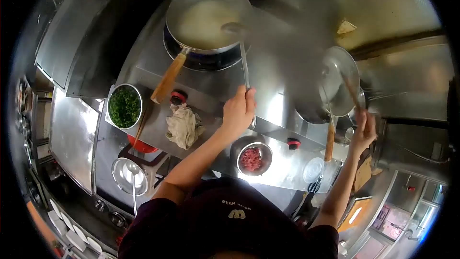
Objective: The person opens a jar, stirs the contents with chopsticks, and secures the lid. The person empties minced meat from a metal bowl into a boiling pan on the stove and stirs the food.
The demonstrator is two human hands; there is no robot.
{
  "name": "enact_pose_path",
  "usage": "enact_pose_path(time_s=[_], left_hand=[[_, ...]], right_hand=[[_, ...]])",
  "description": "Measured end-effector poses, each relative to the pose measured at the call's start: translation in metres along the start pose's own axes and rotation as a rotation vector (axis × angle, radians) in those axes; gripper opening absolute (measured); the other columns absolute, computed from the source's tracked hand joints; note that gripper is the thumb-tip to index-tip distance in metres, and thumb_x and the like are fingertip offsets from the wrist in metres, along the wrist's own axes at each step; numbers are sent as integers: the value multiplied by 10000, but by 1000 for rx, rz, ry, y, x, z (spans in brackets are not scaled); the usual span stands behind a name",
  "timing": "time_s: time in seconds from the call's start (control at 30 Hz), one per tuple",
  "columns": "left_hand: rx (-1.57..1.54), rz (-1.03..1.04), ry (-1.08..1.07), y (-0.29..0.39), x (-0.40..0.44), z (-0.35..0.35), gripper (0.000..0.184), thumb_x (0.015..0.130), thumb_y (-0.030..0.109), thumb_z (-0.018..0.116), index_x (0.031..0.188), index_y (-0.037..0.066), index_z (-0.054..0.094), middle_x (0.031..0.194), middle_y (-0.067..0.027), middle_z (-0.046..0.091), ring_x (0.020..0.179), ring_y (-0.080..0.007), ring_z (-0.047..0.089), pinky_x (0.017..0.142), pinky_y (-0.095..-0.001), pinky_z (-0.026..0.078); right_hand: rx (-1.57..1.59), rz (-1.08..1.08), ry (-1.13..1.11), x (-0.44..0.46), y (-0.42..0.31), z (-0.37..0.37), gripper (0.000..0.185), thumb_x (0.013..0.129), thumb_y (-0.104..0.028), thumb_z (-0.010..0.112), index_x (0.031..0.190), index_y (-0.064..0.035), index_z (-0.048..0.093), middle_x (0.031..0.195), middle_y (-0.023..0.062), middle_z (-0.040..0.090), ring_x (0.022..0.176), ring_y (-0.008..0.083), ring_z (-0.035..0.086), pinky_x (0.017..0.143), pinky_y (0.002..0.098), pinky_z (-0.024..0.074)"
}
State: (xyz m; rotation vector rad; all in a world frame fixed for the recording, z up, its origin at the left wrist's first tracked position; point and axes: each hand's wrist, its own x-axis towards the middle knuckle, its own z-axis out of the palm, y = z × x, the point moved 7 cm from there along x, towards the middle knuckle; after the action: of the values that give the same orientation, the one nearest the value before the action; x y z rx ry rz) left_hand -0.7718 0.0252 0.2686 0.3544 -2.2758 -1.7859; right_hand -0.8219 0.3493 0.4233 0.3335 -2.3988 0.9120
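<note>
My left hand [239, 111] is closed round the metal handle of a ladle [245, 64]. The ladle's bowl dips into the right side of a wide pan [179, 12] of pale, cloudy liquid, standing on a burner. My right hand [364, 132] is closed on long brown wooden chopsticks [352, 92], which reach over a second pan [352, 57] on the right. Steam blurs that pan's left side and what is in it. A steel bowl of raw red meat pieces [251, 158] sits on the counter between my arms.
A container of chopped greens [125, 106] stands at the left, with a crumpled cloth [184, 127] to its right. Wooden pan handles [168, 77] stick out toward me. Red stove knobs [293, 144], a round lid [314, 170] and a metal basin [117, 177] are nearby.
</note>
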Motion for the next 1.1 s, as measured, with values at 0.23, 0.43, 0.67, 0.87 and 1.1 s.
enact_pose_path(time_s=[0.23, 0.43, 0.67, 0.87, 1.1], left_hand=[[-154, -12, 3, 12, -5, 18, 223, 908, 221, 397, 887, 17, 486, 628, -80, 562, 582, -156, 559, 529, -270, 422], [-187, -4, -1, 14, -14, 24, 186, 906, 185, 392, 920, 31, 497, 636, -30, 522, 550, -82, 471, 501, -217, 379], [-392, -128, 36, 22, -31, 36, 177, 887, 188, 440, 894, 25, 508, 651, -28, 541, 594, -87, 495, 556, -212, 395], [-365, -37, 69, 46, -15, 33, 169, 889, 162, 420, 937, 17, 492, 720, -36, 556, 678, -86, 512, 625, -219, 395], [-473, 71, -6, 83, -8, 9, 125, 872, 133, 469, 939, 29, 483, 795, -39, 560, 669, -50, 482, 553, -191, 399]], right_hand=[[234, 488, 75, -53, 107, -26, 148, 834, -74, 535, 925, 24, 597, 863, 61, 605, 759, 123, 582, 698, 241, 488], [325, 589, -79, -71, 116, -43, 389, 763, -196, 620, 1075, 13, 520, 1015, 114, 563, 916, 184, 543, 806, 295, 442], [340, 325, -179, -66, 130, -60, 580, 752, -233, 633, 1244, -42, 396, 1157, 139, 492, 1040, 243, 492, 861, 350, 402], [-36, -361, -266, -44, -65, 12, 313, 736, 5, 550, 1046, -41, 554, 853, 119, 588, 734, 215, 578, 635, 303, 472], [-81, -1117, -295, -55, -173, 115, 348, 623, -87, 618, 954, -38, 522, 805, 98, 510, 656, 216, 523, 601, 319, 477]])
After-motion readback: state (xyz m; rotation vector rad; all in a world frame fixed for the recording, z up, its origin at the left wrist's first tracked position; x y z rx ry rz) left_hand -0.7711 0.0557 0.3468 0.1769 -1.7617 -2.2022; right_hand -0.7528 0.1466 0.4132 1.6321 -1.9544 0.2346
